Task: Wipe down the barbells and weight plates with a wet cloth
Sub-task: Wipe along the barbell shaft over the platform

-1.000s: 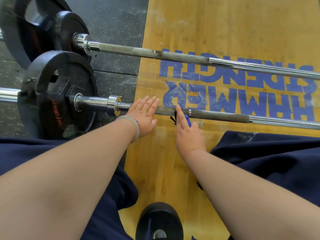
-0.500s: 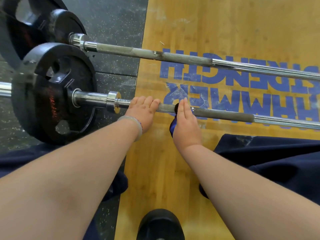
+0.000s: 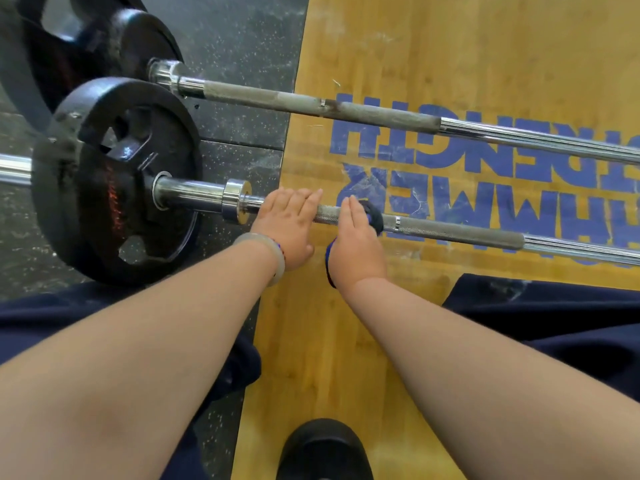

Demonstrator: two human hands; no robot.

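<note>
The person is reaching both bare forearms forward and down to the near bar [image 3: 450, 230]. The left hand [image 3: 287, 223] is lying palm down on it, just right of the collar [image 3: 237, 206]. Its fingers [image 3: 294, 199] are lying straight and close together across the shaft, holding nothing, and the thumb is hidden. A pale bracelet [image 3: 263, 252] is sitting on that wrist.

The right hand [image 3: 356, 240] is lying just beside the left, also palm down. Its fingers [image 3: 353, 209] are lying straight and together, pressing the cloth [image 3: 375, 216] onto the shaft, not curling round it. The cloth, blue and dark, is wrapping over the knurled part of the bar under the right fingers. One edge is poking out right of the fingers, and another is showing below the palm's left edge. A short bare piece of knurling is showing between the two hands.

The near bar is running left to right, carrying the near plate [image 3: 114, 181] at its left end. The far bar [image 3: 346, 107] is lying parallel behind it, well apart from the hands, with the far plates [image 3: 138, 39] at its left end. The plates are sitting over the rubber floor [image 3: 235, 29], and the hands are over the wooden platform [image 3: 346, 341] with its blue lettering [image 3: 485, 143]. Navy clothing [image 3: 554, 317] is showing on both sides of the arms, and a dark round thing [image 3: 325, 448], unclear what, is sitting at the bottom edge.
</note>
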